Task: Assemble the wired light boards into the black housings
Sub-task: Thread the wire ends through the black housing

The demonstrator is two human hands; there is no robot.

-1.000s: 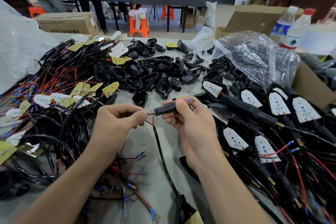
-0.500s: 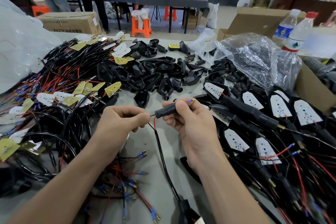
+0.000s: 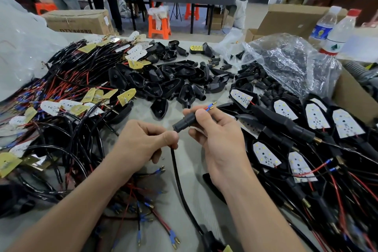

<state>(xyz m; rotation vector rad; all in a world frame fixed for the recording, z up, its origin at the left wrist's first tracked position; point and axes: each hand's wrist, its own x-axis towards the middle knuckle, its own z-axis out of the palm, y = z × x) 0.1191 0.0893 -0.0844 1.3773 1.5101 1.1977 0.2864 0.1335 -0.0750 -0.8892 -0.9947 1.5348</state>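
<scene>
Head view: we see the left hand [image 3: 146, 143] with its grip pinching a black cable [image 3: 177, 174] between thumb and curled forefinger, just below the mouth of a black sleeve [image 3: 185, 121]; the right hand [image 3: 217, 137] has its grip curled round that sleeve, which lies tilted across the fingers; red and blue wire tips [image 3: 210, 106] with brass ends poke out of the sleeve's far end, above the right forefinger; the cable drops from the left hand along the grey counter [image 3: 190, 161] toward the bottom edge, where it meets a dark part too blurred for us to name; both hands hover above the counter, near its middle; behind them lies a heap of empty black housings [image 3: 169, 82]; to the left sprawl the wired light boards [image 3: 61, 106], white and yellow among black, red and blue leads; to the right are finished units [image 3: 315, 116], white boards seated in black shells; beyond these sit a crumpled plastic bag [image 3: 286, 63] and 2 bottles [image 3: 327, 26].
</scene>
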